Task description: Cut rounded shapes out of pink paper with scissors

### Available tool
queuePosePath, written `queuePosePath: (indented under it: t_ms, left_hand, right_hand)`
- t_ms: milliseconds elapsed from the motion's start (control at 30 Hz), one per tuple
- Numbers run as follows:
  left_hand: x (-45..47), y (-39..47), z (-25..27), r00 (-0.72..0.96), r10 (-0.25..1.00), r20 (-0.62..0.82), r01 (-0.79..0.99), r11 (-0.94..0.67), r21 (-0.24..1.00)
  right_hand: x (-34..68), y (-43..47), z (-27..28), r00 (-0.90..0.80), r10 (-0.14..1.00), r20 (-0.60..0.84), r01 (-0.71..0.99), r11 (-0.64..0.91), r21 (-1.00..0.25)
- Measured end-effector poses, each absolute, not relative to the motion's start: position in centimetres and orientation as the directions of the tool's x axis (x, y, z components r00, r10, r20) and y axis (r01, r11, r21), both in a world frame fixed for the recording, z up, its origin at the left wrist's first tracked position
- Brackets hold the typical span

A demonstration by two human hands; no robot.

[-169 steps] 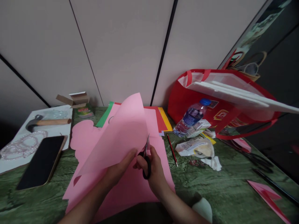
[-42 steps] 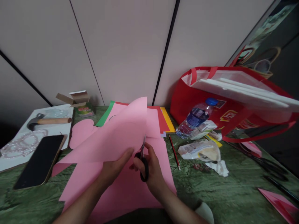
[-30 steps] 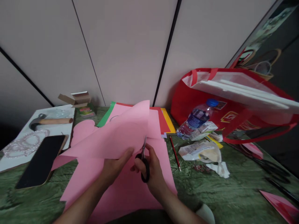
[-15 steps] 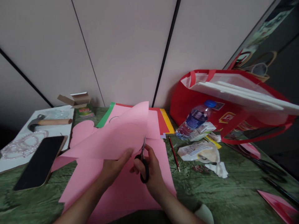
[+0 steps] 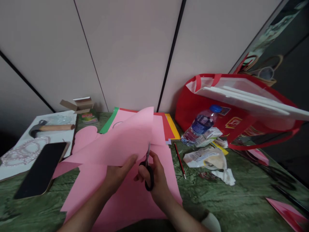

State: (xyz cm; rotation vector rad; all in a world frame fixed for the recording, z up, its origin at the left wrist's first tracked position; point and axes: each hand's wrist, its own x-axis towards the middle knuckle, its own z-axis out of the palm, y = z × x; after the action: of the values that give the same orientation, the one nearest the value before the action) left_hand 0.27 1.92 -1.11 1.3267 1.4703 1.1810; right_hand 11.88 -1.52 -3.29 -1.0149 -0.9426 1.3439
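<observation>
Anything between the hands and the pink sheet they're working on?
Nothing visible. The left hand already pinches the raised pink sheet at its near edge, and the right hand holds the black-handled scissors with the blades up against that sheet.

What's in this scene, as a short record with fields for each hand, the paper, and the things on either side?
left hand: holds up the pink paper sheet
right hand: grips black-handled scissors, blades at the sheet's edge
left side: phone, hammer, beads
right side: water bottle, red bag, pencil
surface: green table
</observation>
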Motion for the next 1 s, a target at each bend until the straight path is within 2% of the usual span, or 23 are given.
queuePosePath:
  t_ms: [367, 767, 1000]
  left_hand:
    - [0.14, 1.93, -1.03, -0.134, 0.991, 0.028, 0.260, 0.008, 0.966]
    - [0.02, 2.20, -1.18, -0.092, 0.995, 0.038, 0.201, -0.019, 0.979]
    - [0.32, 2.42, -1.03, -0.169, 0.983, 0.078, 0.113, -0.059, 0.992]
  right_hand:
    - [11.74, -1.46, -3.03, 0.035, 0.998, -0.052, -0.301, -0.039, -0.953]
    - [11.64, -1.42, -2.89, 0.035, 0.998, -0.061, -0.314, -0.047, -0.948]
    - [11.61, -1.55, -2.62, 0.034, 0.996, -0.082, -0.320, -0.067, -0.945]
